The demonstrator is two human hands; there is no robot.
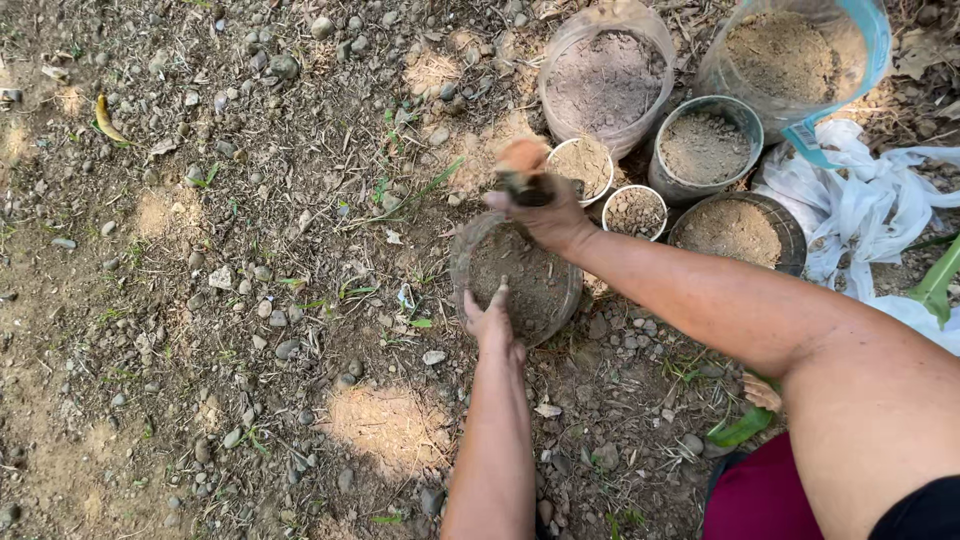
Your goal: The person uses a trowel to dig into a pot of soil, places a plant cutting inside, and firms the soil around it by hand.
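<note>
Bare stony ground [200, 300] carries everything; no table or counter. Along its far right edge stands a cluster of soil-filled containers: a large clear plastic jar [606, 80], a blue-rimmed clear tub [800, 55], a grey pot [705, 148], a dark round pot [735, 232] and two small white cups [585, 165] [636, 212], with crumpled white plastic sheet [860, 200] at the right edge. The clear round container [520, 280], part full of soil, sits on the ground just nearer the person than that cluster, directly between the two hands. The left hand [490, 322] rests on its near rim, fingers loosely curled, index finger pointing into the soil; it steadies rather than grips. The right hand [545, 212] hangs over the far rim, closed around a small dark scoop-like tool [525, 185] with an orange-brown lump above it. The right hand is higher, the left lower and in contact. The container is round, so no long axis. Not resolved: what the tool is, what the orange lump is, and the container's far wall, covered by the right hand.
</note>
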